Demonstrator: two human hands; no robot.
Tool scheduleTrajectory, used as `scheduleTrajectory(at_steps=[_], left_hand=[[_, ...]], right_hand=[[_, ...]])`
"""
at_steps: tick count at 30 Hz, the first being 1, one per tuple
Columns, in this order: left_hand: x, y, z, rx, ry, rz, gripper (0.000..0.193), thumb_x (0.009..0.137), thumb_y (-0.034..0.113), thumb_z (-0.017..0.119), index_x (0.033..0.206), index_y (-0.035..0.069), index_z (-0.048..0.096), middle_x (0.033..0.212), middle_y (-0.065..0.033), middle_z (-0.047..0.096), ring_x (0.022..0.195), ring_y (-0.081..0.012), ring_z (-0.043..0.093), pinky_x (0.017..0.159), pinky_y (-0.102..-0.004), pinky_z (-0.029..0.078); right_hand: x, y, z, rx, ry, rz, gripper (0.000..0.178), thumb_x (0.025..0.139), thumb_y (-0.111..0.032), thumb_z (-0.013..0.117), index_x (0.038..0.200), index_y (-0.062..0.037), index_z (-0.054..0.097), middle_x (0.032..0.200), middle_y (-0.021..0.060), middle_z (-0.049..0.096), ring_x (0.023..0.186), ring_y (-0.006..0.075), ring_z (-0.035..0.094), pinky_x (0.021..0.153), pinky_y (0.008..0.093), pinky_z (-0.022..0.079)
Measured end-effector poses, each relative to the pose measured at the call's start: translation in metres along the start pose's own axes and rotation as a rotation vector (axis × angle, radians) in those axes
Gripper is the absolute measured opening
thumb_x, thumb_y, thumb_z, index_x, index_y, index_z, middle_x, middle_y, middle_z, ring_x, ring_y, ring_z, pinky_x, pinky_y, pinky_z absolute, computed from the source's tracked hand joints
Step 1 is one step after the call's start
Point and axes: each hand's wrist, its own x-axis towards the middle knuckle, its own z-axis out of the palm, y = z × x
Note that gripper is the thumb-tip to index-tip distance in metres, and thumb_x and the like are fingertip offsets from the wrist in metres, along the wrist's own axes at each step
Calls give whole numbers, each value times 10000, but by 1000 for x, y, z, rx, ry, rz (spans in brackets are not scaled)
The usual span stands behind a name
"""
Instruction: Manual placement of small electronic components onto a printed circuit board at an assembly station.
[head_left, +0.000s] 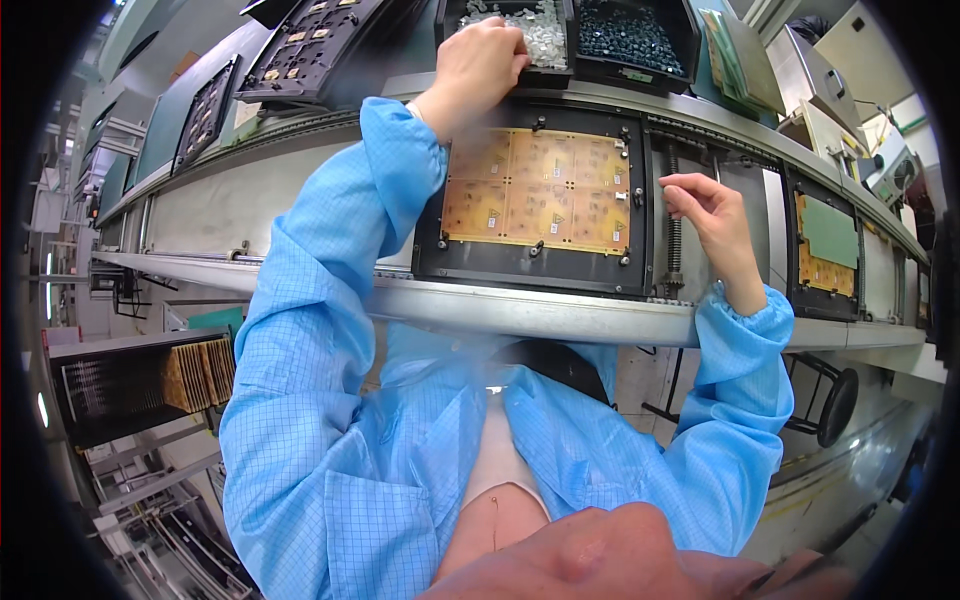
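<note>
At the far side of the line, my left hand (478, 68) reaches over the bin of small white parts (545, 38). Its fingers are curled down at the heap, and whatever they grip is hidden. My right hand (712, 215) hovers right of a tan circuit board panel (540, 190), thumb and forefinger pinched together; anything between them is too small to make out. The panel lies flat in a black carrier frame (470, 262) with small black clamps along its edges. A few tiny white parts stand near its right edge.
A bin of dark small parts (635, 45) adjoins the white one. Black trays (310, 50) lean at the far left. Another carrier holds a board with a green sheet (830, 235) at right. The metal rail (540, 311) runs along the near side; a board rack (140, 385) stands lower left.
</note>
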Motion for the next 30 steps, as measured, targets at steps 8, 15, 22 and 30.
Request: scheduleTrajectory(at_steps=[8, 15, 22, 30], left_hand=[[18, -17, 15, 91, -170, -89, 211, 840, 315, 739, 897, 114, 762, 940, -122, 721, 907, -323, 695, 802, -423, 555], [20, -17, 11, 9, -187, -54, 174, 775, 178, 665, 767, 7, 693, 856, -221, 686, 856, -390, 682, 770, -474, 550], [20, -25, 23, -287, 109, 80, 93, 777, 84, 603, 808, -3, 613, 843, -232, 631, 844, -421, 636, 761, -486, 518], [23, -21, 9, -587, 51, -15, 122, 801, 74, 650, 888, -11, 655, 777, -197, 683, 731, -332, 690, 665, -402, 544]], right_hand=[[-3, -7, 12, 246, -92, 174, 248, 933, -99, 693, 1150, 21, 676, 984, 69, 716, 881, 114, 669, 813, 250, 547], [-7, -13, 23, -36, -39, 79, 141, 911, -50, 695, 1037, 6, 727, 946, 37, 693, 848, 112, 651, 763, 237, 525], [-7, -22, 41, -570, 32, -171, 112, 847, -36, 734, 958, -43, 751, 840, 49, 611, 738, 153, 590, 621, 295, 455], [-5, -11, 45, -751, 94, -362, 92, 848, -44, 731, 937, -27, 747, 796, 83, 574, 747, 218, 590, 636, 327, 475]])
